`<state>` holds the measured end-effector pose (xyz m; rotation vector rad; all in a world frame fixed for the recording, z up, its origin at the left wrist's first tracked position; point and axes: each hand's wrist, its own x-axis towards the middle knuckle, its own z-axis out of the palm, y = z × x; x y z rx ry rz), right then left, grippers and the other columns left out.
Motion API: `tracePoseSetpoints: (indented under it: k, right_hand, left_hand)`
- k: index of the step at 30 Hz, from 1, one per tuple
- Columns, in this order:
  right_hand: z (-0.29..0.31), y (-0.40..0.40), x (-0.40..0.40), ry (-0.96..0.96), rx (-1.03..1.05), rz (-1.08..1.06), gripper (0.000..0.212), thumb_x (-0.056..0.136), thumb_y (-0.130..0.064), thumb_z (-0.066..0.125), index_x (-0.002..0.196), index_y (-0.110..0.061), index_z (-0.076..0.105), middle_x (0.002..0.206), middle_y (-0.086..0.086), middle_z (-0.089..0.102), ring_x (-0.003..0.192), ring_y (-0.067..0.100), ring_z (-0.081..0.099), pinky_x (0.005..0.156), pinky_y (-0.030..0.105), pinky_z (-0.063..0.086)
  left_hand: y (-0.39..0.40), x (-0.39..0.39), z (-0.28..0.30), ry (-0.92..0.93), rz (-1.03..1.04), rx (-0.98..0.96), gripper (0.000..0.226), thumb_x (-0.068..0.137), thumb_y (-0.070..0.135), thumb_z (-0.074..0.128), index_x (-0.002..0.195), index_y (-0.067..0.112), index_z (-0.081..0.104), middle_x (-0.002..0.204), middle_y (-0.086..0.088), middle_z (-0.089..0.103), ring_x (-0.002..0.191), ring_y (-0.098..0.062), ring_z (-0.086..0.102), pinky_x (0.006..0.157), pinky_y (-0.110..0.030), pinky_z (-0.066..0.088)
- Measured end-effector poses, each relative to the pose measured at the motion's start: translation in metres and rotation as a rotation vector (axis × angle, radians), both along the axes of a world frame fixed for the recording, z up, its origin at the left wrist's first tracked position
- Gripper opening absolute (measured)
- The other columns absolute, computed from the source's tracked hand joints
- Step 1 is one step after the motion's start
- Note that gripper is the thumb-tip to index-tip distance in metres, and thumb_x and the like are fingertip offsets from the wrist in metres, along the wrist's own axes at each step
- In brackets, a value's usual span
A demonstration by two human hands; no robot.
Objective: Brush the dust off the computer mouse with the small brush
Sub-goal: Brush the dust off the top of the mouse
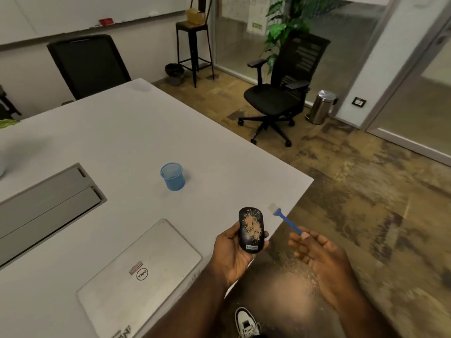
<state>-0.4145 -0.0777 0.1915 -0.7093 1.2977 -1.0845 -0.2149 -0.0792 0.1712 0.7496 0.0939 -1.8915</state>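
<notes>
My left hand (pixel 231 254) holds a black computer mouse (pixel 251 230) upright near the table's right edge, its top facing me and covered with tan dust. My right hand (pixel 319 254) pinches the end of a small blue-handled brush (pixel 284 217) between thumb and fingertips. The brush's white bristles point up and left, a short gap to the right of the mouse, not touching it. Tan dust lies scattered on the floor and on my knee below the hands.
A closed silver laptop (pixel 139 272) lies on the white table (pixel 127 132) left of my left arm. A blue mesh cup (pixel 172 176) stands beyond the mouse. A grey cable hatch (pixel 46 203) sits at the left. Office chairs (pixel 280 93) and a steel bin (pixel 321 107) stand on the floor.
</notes>
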Motion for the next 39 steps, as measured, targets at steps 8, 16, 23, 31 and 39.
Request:
tracePoseSetpoints:
  k: [8,16,23,31,39]
  right_hand:
    - [0.033,0.062,-0.03,-0.037,-0.082,-0.16,0.027,0.08,-0.023,0.068,0.1,-0.006,0.066,0.097,0.014,0.078,0.087,0.023,0.077,0.061,0.023,0.059]
    - [0.051,0.081,-0.073,-0.001,-0.156,-0.103,0.026,0.085,-0.023,0.063,0.105,-0.006,0.066,0.095,0.015,0.078,0.086,0.025,0.077,0.065,0.025,0.06]
    - [0.046,0.085,-0.135,0.187,-0.164,-0.035,0.018,0.098,-0.006,0.051,0.096,-0.008,0.069,0.085,0.006,0.079,0.083,0.021,0.077,0.066,0.022,0.06]
    - [0.046,0.068,-0.196,0.311,-0.209,-0.039,0.025,0.098,-0.002,0.052,0.089,-0.016,0.071,0.081,0.002,0.079,0.08,0.017,0.077,0.068,0.021,0.06]
    - [0.037,0.043,-0.226,0.396,-0.224,-0.016,0.024,0.097,-0.004,0.055,0.088,-0.019,0.071,0.081,-0.004,0.079,0.08,0.015,0.077,0.069,0.02,0.059]
  left_hand:
    - [0.031,-0.022,0.012,0.037,-0.021,0.052,0.048,0.095,0.028,0.042,0.125,-0.008,0.054,0.105,-0.027,0.067,0.094,-0.039,0.06,0.084,-0.043,0.055]
    - [0.045,-0.077,0.017,0.026,0.036,0.071,0.048,0.099,0.03,0.036,0.122,-0.008,0.054,0.112,-0.03,0.063,0.087,-0.038,0.062,0.073,-0.041,0.058]
    - [0.04,-0.154,0.024,0.106,0.052,0.112,0.047,0.099,0.027,0.04,0.094,-0.006,0.072,0.097,-0.023,0.073,0.086,-0.033,0.07,0.062,-0.043,0.061]
    - [0.017,-0.219,0.02,0.0,0.024,0.115,0.042,0.1,0.028,0.037,0.109,-0.004,0.062,0.096,-0.02,0.074,0.079,-0.03,0.073,0.068,-0.043,0.061]
    - [0.003,-0.256,0.018,-0.036,-0.005,0.126,0.044,0.099,0.029,0.037,0.123,-0.001,0.058,0.113,-0.019,0.067,0.093,-0.029,0.066,0.079,-0.041,0.058]
